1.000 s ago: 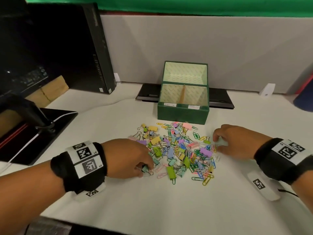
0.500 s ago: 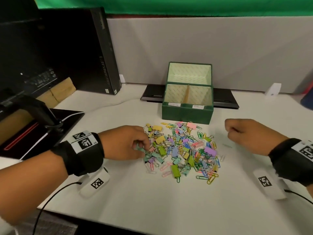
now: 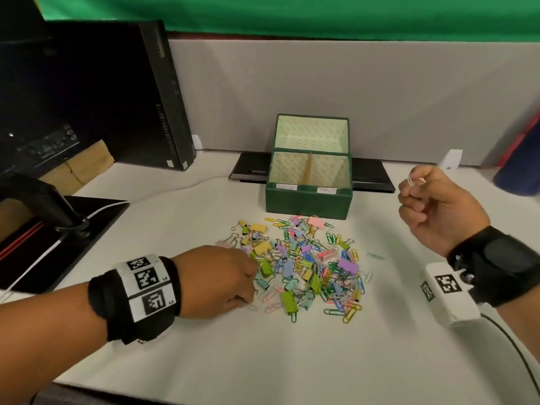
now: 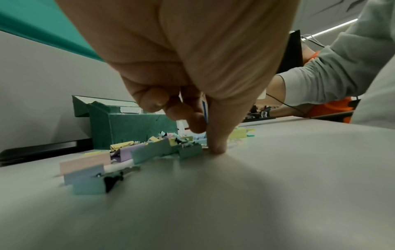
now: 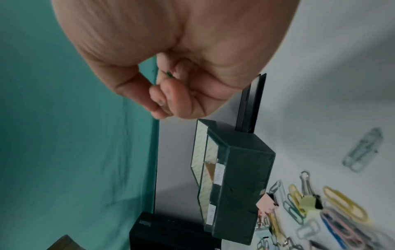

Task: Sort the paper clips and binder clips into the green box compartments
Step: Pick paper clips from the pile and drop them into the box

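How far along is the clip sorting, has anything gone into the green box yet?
Barely started. Both compartments of the green box look empty, as far as the head view shows. The right hand, raised to the right of the box, pinches a pale paper clip. The left hand is down at the left edge of the pile, fingertips on the table. Nearly the whole mixed pile is left, plus one stray clip beside it.

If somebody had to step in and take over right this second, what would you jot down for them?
Right hand: raised to the right of the green box, pinching a small clear paper clip.
Left hand: down at the left edge of the clip pile, fingertips on the table; whether it holds a clip is unclear.
Box: open behind the pile, two labelled front compartments, both seemingly empty.
Done: nothing visibly sorted.
Left: nearly everything, plus one stray clip right of the pile.
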Demonstrator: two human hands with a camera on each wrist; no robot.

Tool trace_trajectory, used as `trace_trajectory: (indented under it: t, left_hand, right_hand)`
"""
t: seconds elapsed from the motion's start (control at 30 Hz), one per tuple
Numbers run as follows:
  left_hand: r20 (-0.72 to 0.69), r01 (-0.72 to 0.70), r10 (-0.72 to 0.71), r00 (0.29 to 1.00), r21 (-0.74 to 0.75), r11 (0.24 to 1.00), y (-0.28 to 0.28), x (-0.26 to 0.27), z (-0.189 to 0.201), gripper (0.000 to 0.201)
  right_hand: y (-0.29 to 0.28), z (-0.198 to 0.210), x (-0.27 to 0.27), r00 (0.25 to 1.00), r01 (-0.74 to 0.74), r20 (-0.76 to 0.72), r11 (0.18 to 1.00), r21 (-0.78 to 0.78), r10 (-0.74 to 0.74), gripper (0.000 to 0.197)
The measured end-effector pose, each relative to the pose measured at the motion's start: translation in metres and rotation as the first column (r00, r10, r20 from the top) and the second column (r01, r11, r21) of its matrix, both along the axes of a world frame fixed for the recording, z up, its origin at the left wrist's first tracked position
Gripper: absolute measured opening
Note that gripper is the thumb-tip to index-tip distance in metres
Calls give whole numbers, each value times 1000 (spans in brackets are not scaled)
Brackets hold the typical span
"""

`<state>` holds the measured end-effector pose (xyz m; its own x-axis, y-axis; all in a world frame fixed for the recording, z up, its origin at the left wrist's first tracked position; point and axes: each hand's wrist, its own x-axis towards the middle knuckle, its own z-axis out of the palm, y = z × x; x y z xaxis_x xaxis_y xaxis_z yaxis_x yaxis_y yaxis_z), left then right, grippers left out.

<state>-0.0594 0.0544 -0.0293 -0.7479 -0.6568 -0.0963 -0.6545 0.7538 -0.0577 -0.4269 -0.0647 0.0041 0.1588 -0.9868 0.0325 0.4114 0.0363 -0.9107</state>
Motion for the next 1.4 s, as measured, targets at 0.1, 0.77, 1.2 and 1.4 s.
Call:
trace_trajectory:
  t: [0.1, 0.77, 1.2, 1.4]
  left_hand:
    - [-30, 49, -50, 998, -20, 999, -1, -4, -1, 15]
    - [-228, 276, 972, 65, 940, 202, -26, 15, 11, 26]
    - [116, -61, 61, 991, 1, 998, -5, -2, -1, 9]
    - [-75, -288, 316, 946, 253, 924, -29, -16, 23, 32]
  right_hand:
    - [-7, -5, -1, 994, -60, -89, 994, 88, 68, 42]
    - [-5, -14, 16, 12, -364, -974, 908, 208, 228, 20]
    - [-39, 11, 20, 795, -164, -553, 965, 203, 251, 26]
    - [-73, 43, 70, 540, -107, -841, 991, -80, -10, 29]
